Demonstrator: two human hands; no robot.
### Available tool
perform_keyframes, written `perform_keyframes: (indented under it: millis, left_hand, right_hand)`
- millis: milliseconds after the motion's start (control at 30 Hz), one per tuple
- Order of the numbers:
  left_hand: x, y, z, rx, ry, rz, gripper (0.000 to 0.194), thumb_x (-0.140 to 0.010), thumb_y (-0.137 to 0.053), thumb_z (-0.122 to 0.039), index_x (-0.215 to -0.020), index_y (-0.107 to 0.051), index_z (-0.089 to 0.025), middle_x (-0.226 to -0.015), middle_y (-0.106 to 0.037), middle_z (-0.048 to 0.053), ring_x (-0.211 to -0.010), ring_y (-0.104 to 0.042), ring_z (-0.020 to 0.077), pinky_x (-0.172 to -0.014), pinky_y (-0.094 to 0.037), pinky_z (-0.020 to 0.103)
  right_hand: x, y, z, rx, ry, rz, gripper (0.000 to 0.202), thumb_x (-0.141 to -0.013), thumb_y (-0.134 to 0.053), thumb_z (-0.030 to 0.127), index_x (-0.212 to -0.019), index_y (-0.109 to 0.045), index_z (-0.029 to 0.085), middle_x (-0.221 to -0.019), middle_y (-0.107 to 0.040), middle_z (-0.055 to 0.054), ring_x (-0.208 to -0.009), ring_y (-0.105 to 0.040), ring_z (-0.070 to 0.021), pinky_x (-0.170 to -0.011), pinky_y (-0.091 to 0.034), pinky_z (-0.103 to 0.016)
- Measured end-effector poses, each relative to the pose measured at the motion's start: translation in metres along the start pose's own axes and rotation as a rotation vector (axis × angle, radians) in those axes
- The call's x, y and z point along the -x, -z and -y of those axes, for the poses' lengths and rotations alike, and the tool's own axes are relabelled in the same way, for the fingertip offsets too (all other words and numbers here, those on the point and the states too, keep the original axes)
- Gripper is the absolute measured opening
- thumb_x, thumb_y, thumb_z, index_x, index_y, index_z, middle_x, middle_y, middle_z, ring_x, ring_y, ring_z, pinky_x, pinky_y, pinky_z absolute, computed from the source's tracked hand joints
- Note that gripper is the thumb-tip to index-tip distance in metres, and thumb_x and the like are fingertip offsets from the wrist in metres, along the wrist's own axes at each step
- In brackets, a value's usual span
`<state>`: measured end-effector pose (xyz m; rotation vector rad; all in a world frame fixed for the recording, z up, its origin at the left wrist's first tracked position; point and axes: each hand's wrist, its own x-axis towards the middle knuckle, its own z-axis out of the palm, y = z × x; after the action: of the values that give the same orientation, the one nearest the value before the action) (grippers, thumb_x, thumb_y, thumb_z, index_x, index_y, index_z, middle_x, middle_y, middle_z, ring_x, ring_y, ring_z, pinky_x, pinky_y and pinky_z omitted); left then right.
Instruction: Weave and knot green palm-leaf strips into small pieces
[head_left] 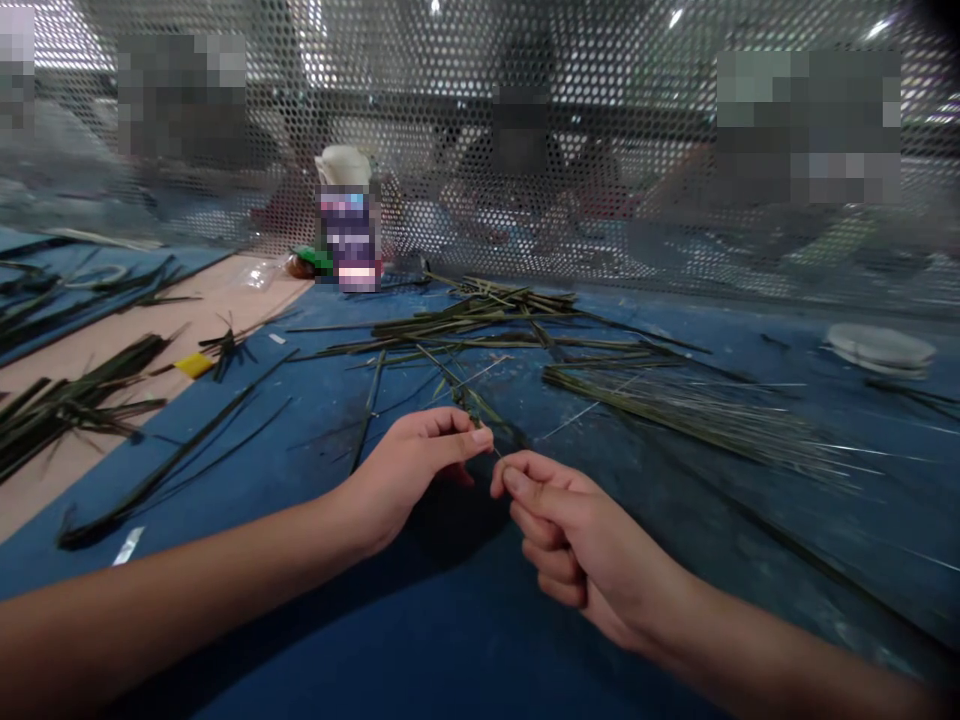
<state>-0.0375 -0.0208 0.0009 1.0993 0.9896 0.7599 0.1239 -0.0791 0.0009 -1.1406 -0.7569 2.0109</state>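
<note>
Over the middle of the blue table, my left hand (420, 460) is closed in a pinch on a small piece of knotted green leaf strips (463, 398). Its loose ends fan out beyond my fingers. My right hand (574, 545), just to the right and a little nearer, pinches a thin strand (496, 453) that runs between the two hands. Whether this strand is wire or thread I cannot tell. The other fingers of my right hand are curled in. Beyond my hands lies a loose pile of long green leaf strips (480, 315).
A bundle of leaf strips with thin pale wires (697, 420) lies to the right, near stacked white lids (879, 350). More strips (82, 400) and a yellow piece (193, 365) lie left. A perforated metal screen (637, 220) crosses the back; blurred people show behind it. A blurred container (349, 235) stands before it.
</note>
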Motion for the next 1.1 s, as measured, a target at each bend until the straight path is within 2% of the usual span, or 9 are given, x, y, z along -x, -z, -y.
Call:
perform_keyframes:
  millis: [367,567,667,767,867,933,967,1033,1100]
  left_hand:
    - [-0.005,0.005,-0.001,-0.007,0.009,-0.004,0.022,-0.074,-0.071,-0.033,-0.074,-0.06,-0.014,-0.061,-0.049,-0.004,-0.054,-0.046,0.0066,-0.051,-0.04,0.019]
    - [-0.002,0.003,-0.002,-0.095,-0.068,0.171,0.028,-0.087,-0.054,-0.042,-0.091,-0.06,-0.015,-0.086,-0.06,0.002,-0.065,-0.055,0.0086,-0.06,-0.045,0.022]
    - [-0.003,0.004,-0.003,-0.059,-0.107,-0.007,0.028,-0.092,-0.046,-0.043,-0.094,-0.057,-0.016,-0.088,-0.061,0.002,-0.062,-0.053,0.0072,-0.053,-0.04,0.019]
    - [-0.005,0.006,-0.006,0.011,-0.051,-0.1,0.03,-0.093,-0.043,-0.042,-0.077,-0.048,-0.017,-0.06,-0.05,-0.004,-0.044,-0.038,0.0042,-0.042,-0.027,0.017]
    - [-0.001,0.005,-0.007,0.046,0.053,0.055,0.037,-0.092,-0.042,-0.046,-0.069,-0.043,-0.018,-0.044,-0.034,-0.008,-0.036,-0.022,0.0037,-0.038,-0.017,0.017]
    - [0.005,0.003,-0.007,0.095,0.155,0.247,0.038,-0.092,-0.04,-0.049,-0.068,-0.042,-0.018,-0.041,-0.03,-0.009,-0.036,-0.017,0.0045,-0.038,-0.014,0.018]
    - [0.008,0.003,-0.007,0.13,0.207,0.356,0.039,-0.092,-0.038,-0.049,-0.069,-0.041,-0.019,-0.04,-0.028,-0.009,-0.036,-0.015,0.005,-0.038,-0.014,0.018]
    - [0.013,0.003,-0.006,0.199,0.295,0.562,0.039,-0.093,-0.032,-0.05,-0.069,-0.039,-0.02,-0.04,-0.026,-0.009,-0.036,-0.013,0.0062,-0.039,-0.015,0.019]
    - [0.014,0.005,-0.007,0.243,0.343,0.681,0.039,-0.093,-0.027,-0.048,-0.069,-0.038,-0.02,-0.04,-0.025,-0.008,-0.037,-0.014,0.0072,-0.04,-0.016,0.021]
  right_hand:
    - [0.002,0.003,0.003,-0.024,-0.048,0.01,0.011,-0.093,-0.048,0.03,-0.086,-0.049,0.022,-0.051,-0.027,0.011,-0.036,-0.013,-0.0025,-0.032,-0.009,-0.015]
    - [0.0,0.0,-0.003,0.051,-0.02,0.054,0.019,-0.093,-0.046,0.038,-0.083,-0.047,0.022,-0.05,-0.033,0.01,-0.034,-0.022,-0.0025,-0.033,-0.02,-0.015]
    - [0.002,-0.003,-0.008,0.188,-0.013,0.097,0.018,-0.094,-0.04,0.039,-0.093,-0.05,0.024,-0.051,-0.043,0.008,-0.035,-0.041,-0.0071,-0.034,-0.032,-0.018]
    - [0.005,0.002,-0.004,0.492,0.087,0.117,0.028,-0.095,-0.038,0.043,-0.099,-0.056,0.022,-0.063,-0.055,0.002,-0.052,-0.056,-0.0115,-0.04,-0.037,-0.02]
    - [0.001,0.016,0.01,0.731,0.344,0.042,0.037,-0.095,-0.036,0.046,-0.093,-0.062,0.019,-0.072,-0.061,-0.002,-0.063,-0.056,-0.0126,-0.051,-0.042,-0.023]
    - [-0.005,0.025,0.019,0.732,0.425,-0.052,0.026,-0.093,-0.044,0.038,-0.102,-0.061,0.02,-0.081,-0.063,-0.004,-0.074,-0.059,-0.0155,-0.059,-0.046,-0.026]
    - [-0.009,0.027,0.022,0.726,0.487,-0.06,0.025,-0.089,-0.051,0.032,-0.109,-0.059,0.021,-0.093,-0.064,-0.005,-0.085,-0.06,-0.0169,-0.07,-0.048,-0.029]
    - [-0.013,0.029,0.025,0.74,0.574,0.01,0.035,-0.085,-0.055,0.024,-0.119,-0.055,0.023,-0.118,-0.06,-0.007,-0.106,-0.056,-0.0193,-0.088,-0.045,-0.034]
    - [-0.015,0.026,0.023,0.765,0.595,0.075,0.033,-0.086,-0.053,0.023,-0.118,-0.055,0.023,-0.123,-0.058,-0.007,-0.11,-0.054,-0.0192,-0.094,-0.042,-0.036]
